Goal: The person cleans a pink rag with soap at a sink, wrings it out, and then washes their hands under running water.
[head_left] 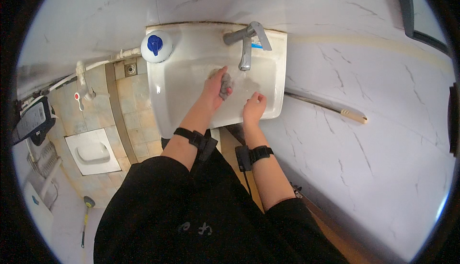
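Note:
My left hand (213, 91) is over the middle of the white sink (175, 103), its fingers closed on a crumpled grey rag (225, 87). To the right, my right hand (255, 105) is held over the sink's front right part. Its fingers are curled in and no object shows in them. The two hands are apart. Beyond them, the chrome faucet (245, 56) reaches out over the sink, with what looks like a thin trickle under its spout. Greyish water lies in the basin below.
A white jug with a blue cap (155, 46) stands on the sink's back left corner. Right of the sink, a rod with a beige handle (353, 116) leans by the wall. A squat toilet (93, 152), a wall tap (82, 94) and a brush (88, 202) are at the left.

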Motion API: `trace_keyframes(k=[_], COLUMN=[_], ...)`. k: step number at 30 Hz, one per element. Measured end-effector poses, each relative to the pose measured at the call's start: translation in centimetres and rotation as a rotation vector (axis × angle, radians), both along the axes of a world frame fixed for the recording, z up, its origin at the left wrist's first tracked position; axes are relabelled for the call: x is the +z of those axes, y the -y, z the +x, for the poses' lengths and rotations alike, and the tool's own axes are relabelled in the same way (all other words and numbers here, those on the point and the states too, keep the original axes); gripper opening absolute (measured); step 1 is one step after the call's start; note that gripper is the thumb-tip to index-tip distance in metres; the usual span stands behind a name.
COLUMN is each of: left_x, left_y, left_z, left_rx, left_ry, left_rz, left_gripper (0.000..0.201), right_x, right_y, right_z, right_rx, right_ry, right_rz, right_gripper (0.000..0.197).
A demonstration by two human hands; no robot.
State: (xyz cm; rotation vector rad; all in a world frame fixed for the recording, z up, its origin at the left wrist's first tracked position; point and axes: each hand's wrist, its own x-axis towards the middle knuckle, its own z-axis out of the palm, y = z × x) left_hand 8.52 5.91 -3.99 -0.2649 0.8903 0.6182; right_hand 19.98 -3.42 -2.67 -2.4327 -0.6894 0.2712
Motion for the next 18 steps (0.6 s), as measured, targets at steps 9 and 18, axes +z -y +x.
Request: trace_keyframes(k=[9, 18], left_x=[-2.0, -0.4], left_y=[-0.6, 6.3], left_z=[2.3, 2.5], left_rx=[-0.193, -0.226], left_ry=[-0.028, -0.831], left_rz=[0.231, 0.954], left_gripper=[0.024, 0.04], right_x=[2.9, 1.6], right_y=[-1.2, -5.0], right_z=[-2.4, -1.8], right_rx=[-0.138, -0.211], right_ry=[-0.832, -1.283], right_rz=[0.118, 0.236], right_gripper=[0.034, 0.047])
